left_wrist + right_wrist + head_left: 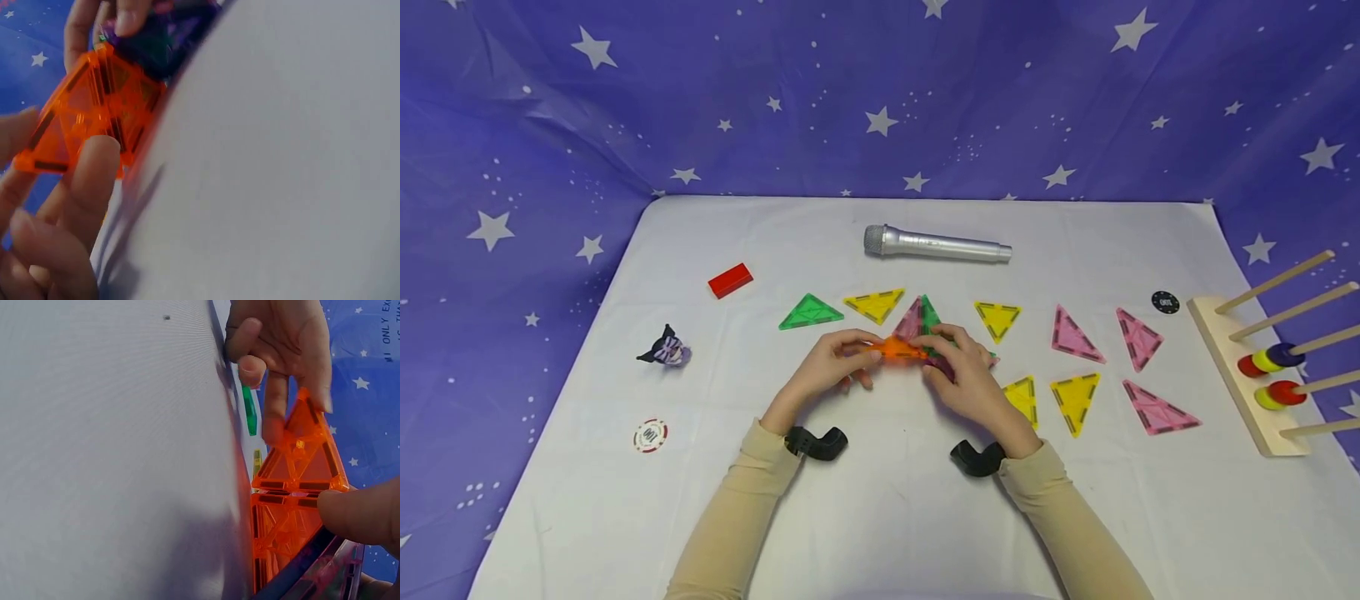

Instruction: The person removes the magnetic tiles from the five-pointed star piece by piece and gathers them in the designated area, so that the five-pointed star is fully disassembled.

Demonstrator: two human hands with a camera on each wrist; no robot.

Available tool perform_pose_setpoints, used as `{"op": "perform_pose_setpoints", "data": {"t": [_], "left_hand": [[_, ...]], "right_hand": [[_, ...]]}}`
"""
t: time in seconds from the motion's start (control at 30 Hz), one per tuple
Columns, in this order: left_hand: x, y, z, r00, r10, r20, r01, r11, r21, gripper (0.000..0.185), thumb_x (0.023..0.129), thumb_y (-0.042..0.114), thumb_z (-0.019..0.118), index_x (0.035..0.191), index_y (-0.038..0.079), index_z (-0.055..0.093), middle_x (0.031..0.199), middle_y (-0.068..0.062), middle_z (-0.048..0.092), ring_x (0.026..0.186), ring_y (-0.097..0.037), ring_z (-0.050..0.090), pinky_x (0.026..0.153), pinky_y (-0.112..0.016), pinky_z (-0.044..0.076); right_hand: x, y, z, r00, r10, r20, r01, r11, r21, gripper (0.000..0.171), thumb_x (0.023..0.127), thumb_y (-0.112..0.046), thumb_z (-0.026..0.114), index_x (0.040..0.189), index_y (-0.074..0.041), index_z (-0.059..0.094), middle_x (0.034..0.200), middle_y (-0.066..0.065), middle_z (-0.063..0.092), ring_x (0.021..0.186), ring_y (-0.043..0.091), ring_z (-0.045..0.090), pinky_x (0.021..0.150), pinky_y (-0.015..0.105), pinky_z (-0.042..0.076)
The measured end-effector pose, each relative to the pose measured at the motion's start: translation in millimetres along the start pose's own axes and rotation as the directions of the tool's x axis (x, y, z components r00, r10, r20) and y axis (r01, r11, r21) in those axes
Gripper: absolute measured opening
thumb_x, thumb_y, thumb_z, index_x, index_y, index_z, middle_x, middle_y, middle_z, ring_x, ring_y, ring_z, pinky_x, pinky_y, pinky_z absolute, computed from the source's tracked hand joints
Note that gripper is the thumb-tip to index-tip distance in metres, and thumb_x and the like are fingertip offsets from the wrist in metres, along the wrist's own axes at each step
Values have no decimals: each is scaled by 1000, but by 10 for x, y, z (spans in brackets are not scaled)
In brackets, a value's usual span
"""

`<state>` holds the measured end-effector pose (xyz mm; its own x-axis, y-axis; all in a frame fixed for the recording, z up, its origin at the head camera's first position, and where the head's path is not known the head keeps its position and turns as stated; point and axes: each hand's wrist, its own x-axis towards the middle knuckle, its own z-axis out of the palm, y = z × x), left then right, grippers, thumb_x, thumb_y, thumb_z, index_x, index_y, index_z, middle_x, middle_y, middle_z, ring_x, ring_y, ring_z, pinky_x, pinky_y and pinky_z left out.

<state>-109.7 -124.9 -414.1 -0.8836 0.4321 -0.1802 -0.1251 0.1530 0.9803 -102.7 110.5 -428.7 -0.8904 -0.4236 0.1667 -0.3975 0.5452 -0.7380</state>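
My left hand [835,360] pinches the outer corner of see-through orange triangular magnetic tiles [897,350], thumb on the near face. In the right wrist view two orange triangles [302,465] meet edge to edge at an angle. My right hand [968,379] grips the other side, its thumb [356,512] over the seam beside a purple tile [337,569]. Behind the hands, a pink triangle [910,318] and a green one [929,312] stand joined to this cluster. Both hands partly hide it.
Loose around the cluster lie green [811,312], yellow [876,305] and pink [1077,335] triangular tiles. A silver microphone [940,245] lies behind. On the left are a red block [730,281], a small figure [668,348] and a chip [651,435]. A wooden peg rack [1232,375] stands right.
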Motion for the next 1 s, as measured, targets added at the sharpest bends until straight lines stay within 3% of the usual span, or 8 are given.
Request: {"op": "perform_pose_setpoints", "data": {"t": [0.13,0.3,0.47,0.57,0.73,0.87,0.93,1.0], "left_hand": [[54,-134,32,996,-60,-67,51,991,-126,32,91,17,55,117,-2,56,97,-24,63,68,-42,61,40,-33,44],[101,-218,90,982,-69,-175,50,992,-115,30,88,22,61,108,0,61,86,-21,66,63,-29,63,39,-27,41],[105,-213,91,972,-53,-227,24,991,-129,20,85,9,62,101,-3,62,84,-14,67,64,-23,62,40,-24,39],[80,-186,41,970,-39,-240,2,988,-152,20,84,5,62,101,-6,62,83,-11,67,65,-25,62,42,-24,40],[7,-88,-154,962,-39,-270,-13,982,-189,30,85,11,64,112,-1,59,82,-4,68,63,-24,62,44,-25,42],[-71,-15,-357,922,-76,-381,-43,955,-295,26,84,10,64,108,3,58,75,0,67,56,-17,60,42,-21,41],[-119,14,-460,889,-104,-446,-76,927,-366,21,84,9,64,104,4,58,70,-1,66,52,-16,59,40,-20,40],[-165,32,-559,846,-140,-514,-111,897,-427,18,84,8,65,101,5,59,68,-3,65,49,-15,57,39,-19,40]], "right_hand": [[-10,0,4,1000,-2,2,2,1000,2,35,83,-6,61,116,-19,59,128,14,40,118,32,38,94,55,13],[-14,-3,2,1000,3,2,-3,1000,6,35,84,-7,61,116,-19,58,129,14,38,118,31,37,95,55,12],[-7,-1,-8,1000,9,-4,-9,1000,15,35,84,-7,61,116,-18,58,129,13,37,119,29,36,95,54,11],[-5,-2,-11,1000,8,-1,-8,1000,18,34,84,-7,60,116,-17,58,130,14,38,119,30,36,95,54,11],[-2,-4,-14,1000,5,4,-5,1000,19,33,85,-7,59,116,-17,58,130,14,38,120,31,35,95,54,11],[-2,5,-9,1000,3,5,-3,1000,19,33,85,-7,59,117,-18,57,130,13,38,119,31,35,95,54,10],[-4,11,-6,1000,5,8,-5,1000,17,33,86,-8,59,117,-19,57,131,13,37,120,31,35,95,55,10],[-5,16,-3,1000,8,10,-8,1000,17,34,86,-8,59,118,-20,57,131,12,37,120,31,34,95,55,10]]}}
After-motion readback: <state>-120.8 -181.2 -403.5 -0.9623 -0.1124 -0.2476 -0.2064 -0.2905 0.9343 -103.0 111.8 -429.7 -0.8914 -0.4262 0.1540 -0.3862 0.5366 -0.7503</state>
